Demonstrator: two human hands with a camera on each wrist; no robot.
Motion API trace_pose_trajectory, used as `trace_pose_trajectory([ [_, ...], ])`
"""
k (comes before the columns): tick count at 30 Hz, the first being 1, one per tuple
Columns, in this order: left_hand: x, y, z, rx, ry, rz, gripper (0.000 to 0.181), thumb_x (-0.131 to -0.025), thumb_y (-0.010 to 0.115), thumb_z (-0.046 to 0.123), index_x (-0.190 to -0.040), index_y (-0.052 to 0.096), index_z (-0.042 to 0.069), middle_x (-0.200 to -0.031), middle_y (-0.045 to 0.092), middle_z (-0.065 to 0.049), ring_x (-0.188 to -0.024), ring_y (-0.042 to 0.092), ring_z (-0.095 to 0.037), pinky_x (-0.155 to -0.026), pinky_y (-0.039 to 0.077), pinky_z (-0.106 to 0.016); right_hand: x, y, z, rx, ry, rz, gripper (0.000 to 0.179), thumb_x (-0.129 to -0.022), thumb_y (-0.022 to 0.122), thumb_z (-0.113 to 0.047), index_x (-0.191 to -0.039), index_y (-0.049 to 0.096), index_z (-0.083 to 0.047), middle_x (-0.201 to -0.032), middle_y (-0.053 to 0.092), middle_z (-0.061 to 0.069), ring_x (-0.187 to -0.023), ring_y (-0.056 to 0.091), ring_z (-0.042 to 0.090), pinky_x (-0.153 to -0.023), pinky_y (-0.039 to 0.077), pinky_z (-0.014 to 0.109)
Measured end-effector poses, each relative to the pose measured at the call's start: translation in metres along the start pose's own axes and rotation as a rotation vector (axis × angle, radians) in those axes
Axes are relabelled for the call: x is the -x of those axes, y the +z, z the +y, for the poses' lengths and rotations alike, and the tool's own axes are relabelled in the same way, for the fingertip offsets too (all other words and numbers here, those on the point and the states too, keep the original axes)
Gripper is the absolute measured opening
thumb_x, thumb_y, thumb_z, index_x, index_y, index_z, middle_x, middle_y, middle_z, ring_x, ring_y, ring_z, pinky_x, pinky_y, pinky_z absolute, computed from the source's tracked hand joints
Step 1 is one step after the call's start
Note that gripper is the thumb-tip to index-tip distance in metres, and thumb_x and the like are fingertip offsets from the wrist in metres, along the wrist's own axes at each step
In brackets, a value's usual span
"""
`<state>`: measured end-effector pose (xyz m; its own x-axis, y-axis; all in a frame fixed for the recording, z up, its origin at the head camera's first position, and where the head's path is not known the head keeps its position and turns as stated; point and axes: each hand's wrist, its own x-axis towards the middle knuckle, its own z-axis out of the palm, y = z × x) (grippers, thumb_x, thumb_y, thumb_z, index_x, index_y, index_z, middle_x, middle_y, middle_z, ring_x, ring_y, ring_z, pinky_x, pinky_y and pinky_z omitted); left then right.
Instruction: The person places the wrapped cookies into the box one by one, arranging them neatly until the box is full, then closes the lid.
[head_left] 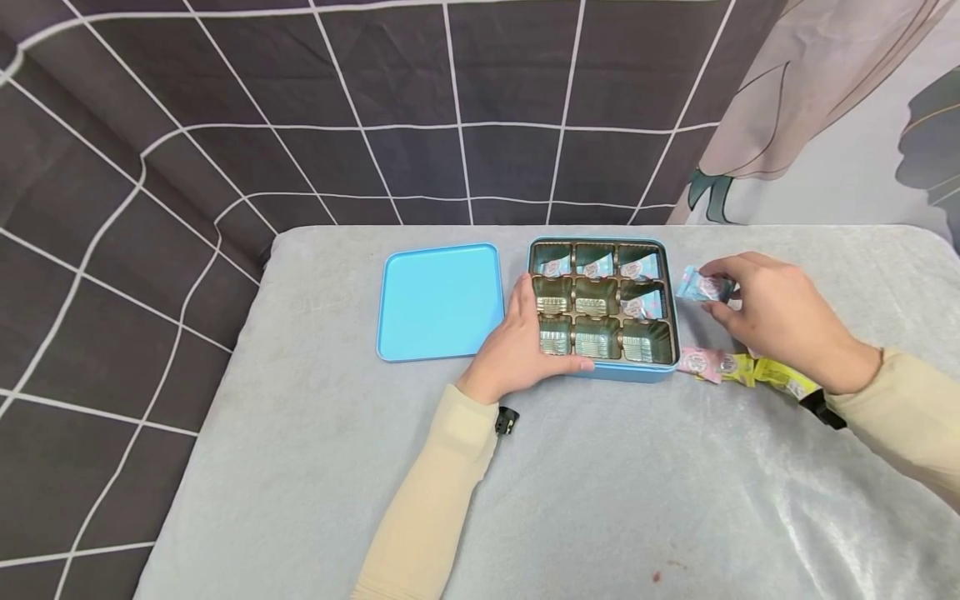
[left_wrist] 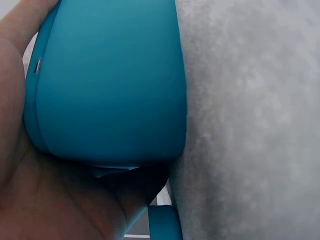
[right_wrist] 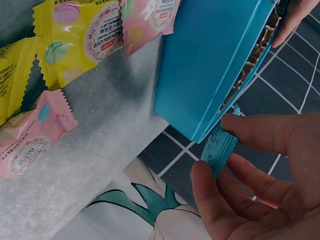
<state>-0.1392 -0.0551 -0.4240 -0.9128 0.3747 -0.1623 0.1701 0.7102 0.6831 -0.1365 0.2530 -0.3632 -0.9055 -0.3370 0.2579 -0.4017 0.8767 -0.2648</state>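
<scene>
My right hand [head_left: 780, 312] pinches a blue wrapped candy [right_wrist: 218, 150] between thumb and fingers, just right of the blue tin [head_left: 622, 372]. The tin's gold tray has nine compartments. Blue candies [head_left: 597, 266] sit in the three back ones, and another blue candy [head_left: 643, 305] lies in the middle row at the right. My left hand [head_left: 517, 354] rests against the tin's front left corner, thumb along the front and fingers up the left side. In the left wrist view the palm lies against the tin's blue wall [left_wrist: 110, 85].
A blue lid [head_left: 441, 302] lies flat left of the tin. Pink candy [right_wrist: 150, 20] and yellow candies [right_wrist: 80, 37] lie at the tin's right front, partly under the right forearm. Grey cloth [head_left: 300, 467] covers the table; a dark grid curtain [head_left: 405, 83] hangs behind.
</scene>
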Motion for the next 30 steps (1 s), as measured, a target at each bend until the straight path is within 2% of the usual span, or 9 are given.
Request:
trace_pose_trajectory([
  [11,0.000,0.000,0.000,0.002,0.001,-0.003,0.141,-0.073,0.075,0.073,-0.159,-0.019,0.012,-0.168,-0.016,-0.004,-0.150,0.023,-0.026,-0.087,0.052,-0.037,-0.004,0.002,-0.007,-0.026,-0.016,0.013,0.036,-0.075,0.081,0.002,-0.109,0.068,0.006,-0.097,0.069,0.020,-0.085,0.064,0.035,-0.075,0.048,0.054],
  [17,0.000,-0.001,0.000,0.003,-0.002,-0.005,0.141,-0.073,0.075,0.073,-0.159,-0.018,0.012,-0.168,-0.016,-0.004,-0.148,0.029,-0.028,-0.082,0.053,-0.036,-0.007,0.003,-0.012,-0.038,-0.017,-0.006,0.036,-0.077,0.081,0.001,-0.110,0.068,0.006,-0.099,0.069,0.021,-0.088,0.064,0.036,-0.077,0.048,0.054],
  [24,0.000,-0.001,0.000,0.003,-0.005,-0.010,0.141,-0.073,0.075,0.072,-0.158,-0.020,0.013,-0.168,-0.017,-0.004,-0.151,0.020,-0.026,-0.085,0.052,-0.037,-0.011,0.004,-0.019,-0.050,-0.030,-0.010,0.037,-0.076,0.081,0.001,-0.110,0.068,0.006,-0.101,0.068,0.021,-0.088,0.065,0.035,-0.078,0.048,0.054],
  [30,0.000,0.000,0.000,-0.001,-0.005,-0.008,0.141,-0.072,0.075,0.074,-0.159,-0.019,0.013,-0.168,-0.017,-0.004,-0.151,0.020,-0.025,-0.087,0.052,-0.038,-0.016,0.006,-0.026,-0.057,-0.029,-0.019,0.037,-0.078,0.081,-0.001,-0.113,0.068,0.004,-0.104,0.069,0.021,-0.088,0.065,0.035,-0.077,0.049,0.054],
])
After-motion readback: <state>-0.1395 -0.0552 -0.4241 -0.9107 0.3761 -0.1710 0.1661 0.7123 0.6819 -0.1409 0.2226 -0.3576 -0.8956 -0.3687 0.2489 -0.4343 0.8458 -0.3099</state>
